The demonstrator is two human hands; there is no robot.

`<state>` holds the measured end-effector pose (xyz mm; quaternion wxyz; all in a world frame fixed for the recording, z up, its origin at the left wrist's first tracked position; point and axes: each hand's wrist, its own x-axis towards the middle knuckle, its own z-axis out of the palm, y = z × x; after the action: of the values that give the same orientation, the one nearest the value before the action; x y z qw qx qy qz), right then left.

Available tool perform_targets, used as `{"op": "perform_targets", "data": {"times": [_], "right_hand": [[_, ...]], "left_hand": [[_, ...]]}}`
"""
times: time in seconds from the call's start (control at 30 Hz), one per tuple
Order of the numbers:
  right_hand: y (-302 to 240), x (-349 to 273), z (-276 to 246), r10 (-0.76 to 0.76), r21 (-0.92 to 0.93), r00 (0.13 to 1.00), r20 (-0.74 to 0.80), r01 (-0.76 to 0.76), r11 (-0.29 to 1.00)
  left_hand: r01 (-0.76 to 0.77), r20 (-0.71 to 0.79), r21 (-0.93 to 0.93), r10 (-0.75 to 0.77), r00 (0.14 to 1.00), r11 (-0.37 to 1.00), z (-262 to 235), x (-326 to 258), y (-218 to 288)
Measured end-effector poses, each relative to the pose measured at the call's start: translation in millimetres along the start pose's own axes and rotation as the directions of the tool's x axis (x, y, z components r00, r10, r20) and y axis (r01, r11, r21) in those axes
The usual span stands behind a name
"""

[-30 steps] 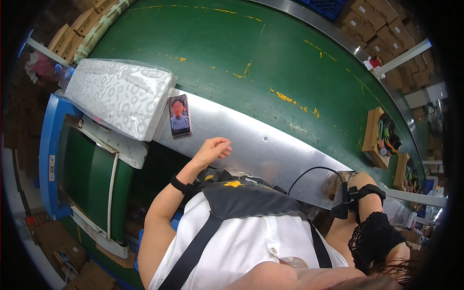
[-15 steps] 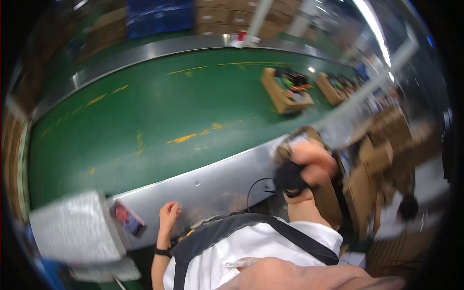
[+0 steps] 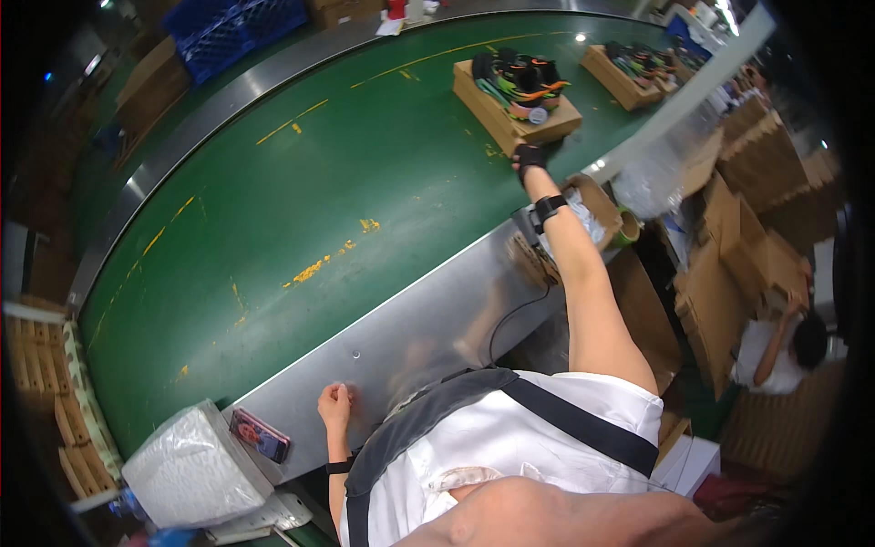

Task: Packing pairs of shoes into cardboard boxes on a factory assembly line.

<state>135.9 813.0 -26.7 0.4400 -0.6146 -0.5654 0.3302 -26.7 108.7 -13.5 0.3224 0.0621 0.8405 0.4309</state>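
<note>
Your right hand (image 3: 528, 157), grip unclear, meets the brown cardboard box (image 3: 480, 109) near the green belt (image 3: 228, 255) edge, probably for easier reach; your left hand (image 3: 335, 406) curls, empty.

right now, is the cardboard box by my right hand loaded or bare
Loaded: dark shoe-like items with orange parts are heaped at the top of the cardboard box; whether inside or on it, I cannot tell.
</note>
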Motion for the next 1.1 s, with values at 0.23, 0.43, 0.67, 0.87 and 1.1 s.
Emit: {"op": "perform_targets", "data": {"times": [0.23, 0.43, 0.67, 0.87, 1.1], "right_hand": [[-39, -18, 14, 0.353, 0.433, 0.877, 0.325, -0.471, 0.769], [9, 31, 42, 0.339, 0.324, 0.796, 0.501, -0.536, 0.779], [20, 58, 30, 0.459, 0.382, 0.720, 0.520, -0.677, 0.629], [-52, -98, 62, 0.384, 0.313, 0.593, 0.708, -0.751, 0.581], [-54, -261, 55, 0.498, 0.216, 0.496, 0.711, -0.828, 0.517]], "left_hand": [[0.088, -0.337, 0.234, -0.004, 0.941, 0.968, 9, -24, -18], [0.151, -0.426, 0.317, -0.001, 0.905, 0.936, 21, -35, 17], [0.086, -0.405, 0.222, 0.011, 0.914, 0.971, 26, -30, 18], [0.156, -0.326, 0.248, -0.069, 0.943, 0.956, 17, -33, 30], [0.044, -0.165, 0.235, -0.005, 0.986, 0.971, 4, -38, 30]]}}
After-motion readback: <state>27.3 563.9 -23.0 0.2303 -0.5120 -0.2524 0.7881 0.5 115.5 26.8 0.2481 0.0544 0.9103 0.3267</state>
